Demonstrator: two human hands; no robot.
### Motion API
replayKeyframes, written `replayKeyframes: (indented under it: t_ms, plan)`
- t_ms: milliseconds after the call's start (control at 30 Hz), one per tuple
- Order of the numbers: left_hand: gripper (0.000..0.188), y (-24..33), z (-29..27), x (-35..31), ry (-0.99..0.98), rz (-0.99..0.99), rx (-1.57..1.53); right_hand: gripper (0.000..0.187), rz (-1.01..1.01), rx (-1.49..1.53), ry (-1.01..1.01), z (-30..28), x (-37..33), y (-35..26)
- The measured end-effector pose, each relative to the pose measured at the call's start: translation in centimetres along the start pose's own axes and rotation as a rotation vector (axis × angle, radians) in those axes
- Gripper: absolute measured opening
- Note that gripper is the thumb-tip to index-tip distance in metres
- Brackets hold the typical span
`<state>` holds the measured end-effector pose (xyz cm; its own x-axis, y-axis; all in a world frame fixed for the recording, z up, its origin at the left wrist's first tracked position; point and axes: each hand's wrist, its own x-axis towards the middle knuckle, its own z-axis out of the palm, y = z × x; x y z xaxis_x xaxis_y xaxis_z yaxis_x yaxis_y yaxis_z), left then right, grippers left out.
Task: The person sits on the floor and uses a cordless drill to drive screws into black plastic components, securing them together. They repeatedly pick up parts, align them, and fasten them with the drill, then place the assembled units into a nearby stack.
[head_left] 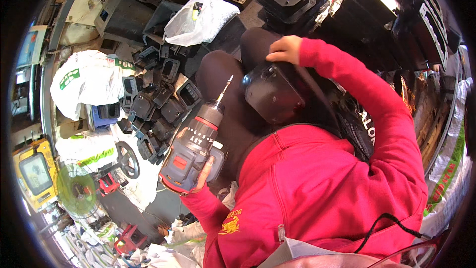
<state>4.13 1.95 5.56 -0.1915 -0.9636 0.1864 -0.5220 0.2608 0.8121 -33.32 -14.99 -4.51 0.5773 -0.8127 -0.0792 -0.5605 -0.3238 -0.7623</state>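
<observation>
Honestly, the cordless drill [191, 150] hides most of the left hand [204, 172] — and the underside of the black housing [274, 93] is out of sight. Drill's long axis slants up-right, bit [226, 88] leading. Left grip's wrapped round it; right hand [286, 49] clasps the housing's far edge over the thighs [220, 72].

Drill [184, 161] left of box [275, 94] on lap [220, 69], casings [173, 110] ahead at left; fan [77, 188] farther left
</observation>
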Motion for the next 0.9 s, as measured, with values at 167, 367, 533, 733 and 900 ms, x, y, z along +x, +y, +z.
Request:
replayKeyframes:
  t_ms: [167,367,533,733,900]
  plan:
    - [0.075,1.4,1.2,2.8,-0.220,0.019,0.035,0.029,0.507,0.327,0.267,3.7,-8.0,-0.2]
    - [0.072,2.9,4.6,5.1,-0.420,-0.101,-0.094,0.038,0.462,0.389,0.408,6.0,-9.6,-2.6]
    - [0.077,4.0,4.5,6.5,-0.591,-0.010,0.016,0.043,0.515,0.286,0.306,4.6,-8.7,-3.2]
    - [0.071,5.6,4.5,7.3,-0.562,-0.125,0.105,0.045,0.488,0.300,0.286,4.5,-8.2,-2.9]
    - [0.063,6.3,4.5,8.4,-0.642,0.156,0.431,0.045,0.485,0.293,0.292,4.5,-8.3,-3.0]
